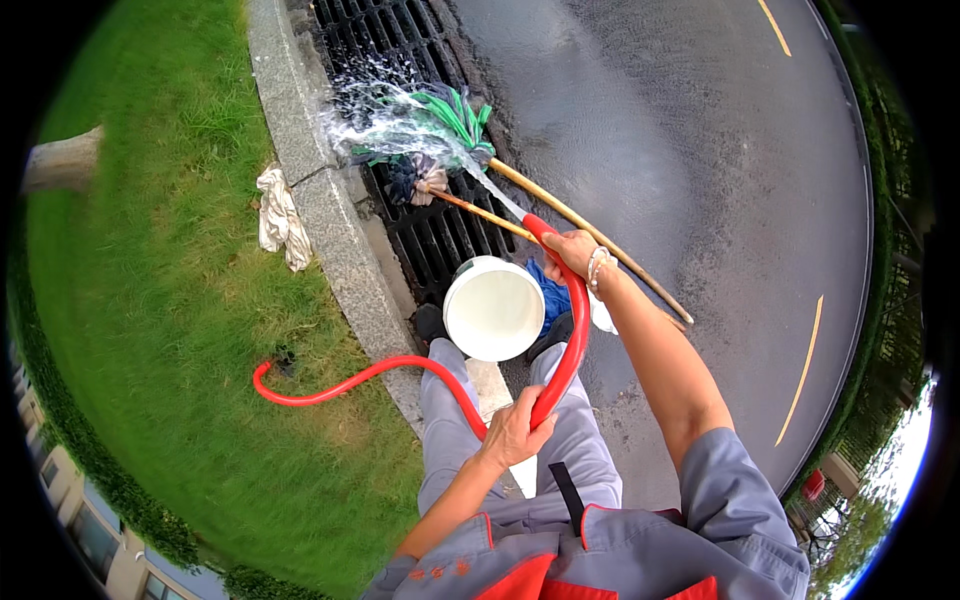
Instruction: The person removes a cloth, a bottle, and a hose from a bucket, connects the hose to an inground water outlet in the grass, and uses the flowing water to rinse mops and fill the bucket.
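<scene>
One left hand point(512, 432), nearest, wrapped round red hose point(578, 345) above legs point(440, 430). I judge hose weighty when filled, flexible, slick when wet; best held just behind mouth point(535, 226). On my feed: glossy, plain red, curving left onto grass point(200, 300). Next, white bucket point(494, 310). Farther, right hand point(574, 248) clasping hose near mouth, water jet point(497, 189) pouring out. Farthest, grey mop head point(408, 180), green mop head point(462, 115), both on black grate point(455, 235).

Curved red hose point(578, 327), wet green mop point(464, 116) ahead

Tree trunk point(65, 162) on grass point(150, 270); stone kerb point(287, 100); yellow dashes point(804, 370) on road point(720, 200).
</scene>
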